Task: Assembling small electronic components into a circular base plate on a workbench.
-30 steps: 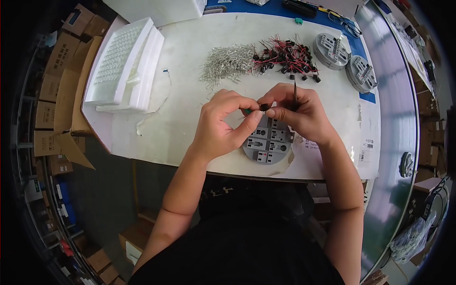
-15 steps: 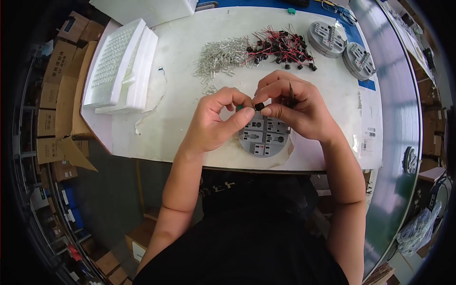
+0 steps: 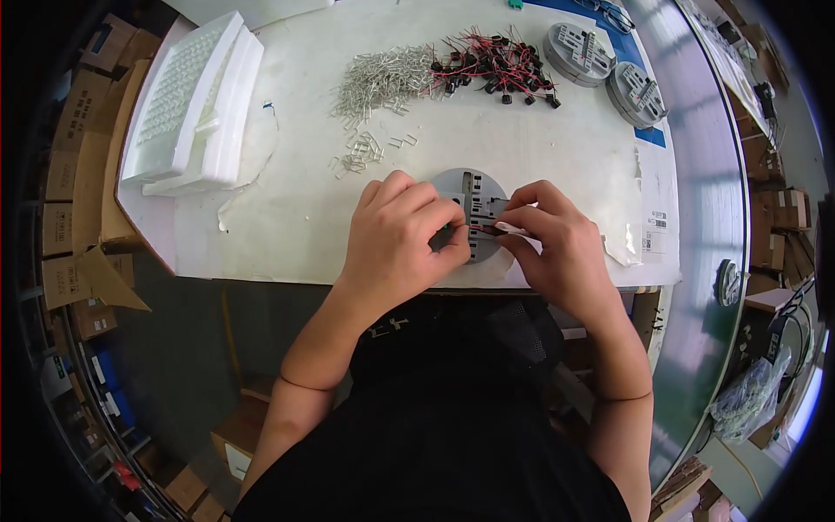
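A grey round fixture disc (image 3: 465,181) with raised blocks and slots sits near the table's front edge, partly covered by my hands. My left hand (image 3: 400,230) is closed in a pinch over its left side. Red wire (image 3: 480,228) shows at those fingertips, with a bit of green between the fingers; the rest of the held part is hidden. From the right, my right hand (image 3: 557,244) grips a slim pointed tool that looks like tweezers (image 3: 515,230). Its tip reaches the red wire above the disc.
Behind the disc lie a pile of bent metal wire pieces (image 3: 378,83) and a heap of black parts with red wires (image 3: 496,65). Two more grey discs (image 3: 578,54) stand far right. White foam trays (image 3: 187,104) stand left, and a few loose metal pieces (image 3: 361,152) lie nearer.
Both hands have come down onto the disc from above it, where they held a small black part between them. The right hand's tool has swung from upright to pointing left. The view has shifted slightly.
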`<state>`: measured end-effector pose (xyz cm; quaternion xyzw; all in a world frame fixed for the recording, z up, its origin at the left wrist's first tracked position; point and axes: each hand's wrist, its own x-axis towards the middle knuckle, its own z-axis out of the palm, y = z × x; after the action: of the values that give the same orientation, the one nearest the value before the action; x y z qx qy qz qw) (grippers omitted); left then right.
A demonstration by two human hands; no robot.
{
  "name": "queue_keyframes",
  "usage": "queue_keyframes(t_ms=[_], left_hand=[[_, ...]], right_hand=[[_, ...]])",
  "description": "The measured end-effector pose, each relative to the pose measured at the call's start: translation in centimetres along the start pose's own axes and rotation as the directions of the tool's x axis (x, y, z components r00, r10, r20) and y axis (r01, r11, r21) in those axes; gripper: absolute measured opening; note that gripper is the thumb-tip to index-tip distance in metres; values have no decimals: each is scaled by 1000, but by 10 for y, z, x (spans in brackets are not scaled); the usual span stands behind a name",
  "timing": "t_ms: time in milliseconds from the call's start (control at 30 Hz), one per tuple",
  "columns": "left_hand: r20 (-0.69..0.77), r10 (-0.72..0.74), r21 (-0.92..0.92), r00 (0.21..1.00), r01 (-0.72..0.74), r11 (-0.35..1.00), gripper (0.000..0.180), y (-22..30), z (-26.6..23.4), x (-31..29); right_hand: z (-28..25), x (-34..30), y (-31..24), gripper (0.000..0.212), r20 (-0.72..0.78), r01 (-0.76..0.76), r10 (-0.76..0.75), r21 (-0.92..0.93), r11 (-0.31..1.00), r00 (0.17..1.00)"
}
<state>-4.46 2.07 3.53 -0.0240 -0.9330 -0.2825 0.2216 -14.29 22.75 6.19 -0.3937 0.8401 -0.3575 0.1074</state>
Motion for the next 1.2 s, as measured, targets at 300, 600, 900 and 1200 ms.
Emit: queue_keyframes(t_ms=[300, 600, 900, 1200], left_hand=[[-191, -96, -75, 977, 83, 994, 38, 3, 23, -11], [-189, -175, -156, 966, 146, 977, 68, -1, 24, -14], [-144, -238, -168, 961, 213, 963, 68, 1, 25, -18], [-123, -224, -164, 967, 203, 965, 69, -1, 24, -16]], right_hand=[[4, 1, -10, 17, -23, 50, -59, -273, 961, 998], [20, -14, -24, 19, -30, 88, -101, -290, 953, 994], [11, -5, -6, 27, 52, 67, -64, -70, 995, 997], [18, -11, -16, 18, -13, 96, -102, -244, 965, 995]])
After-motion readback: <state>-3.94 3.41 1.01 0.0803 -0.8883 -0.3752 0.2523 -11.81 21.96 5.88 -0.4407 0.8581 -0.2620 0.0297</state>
